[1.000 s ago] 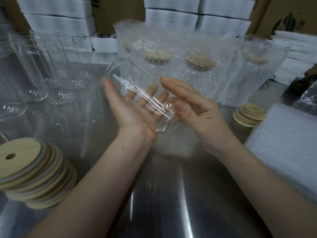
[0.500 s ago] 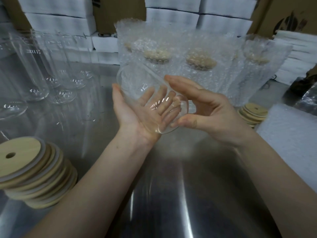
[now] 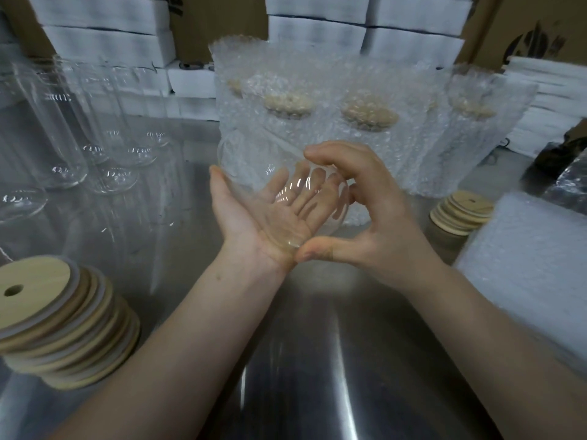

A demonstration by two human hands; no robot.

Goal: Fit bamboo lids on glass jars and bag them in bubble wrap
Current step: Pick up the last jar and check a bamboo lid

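The glass jar is held above the worktop, tilted on its side, empty and without a lid. The left hand lies palm up beneath it, fingers straight, supporting the wall. The right hand grips the near end, fingers curled over the top and thumb under. Behind stand bubble-wrap bags, each containing a lidded jar. Empty jars stand upright at far left. One stack of bamboo lids sits at near left; a smaller stack sits at right, beside a pile of bubble wrap.
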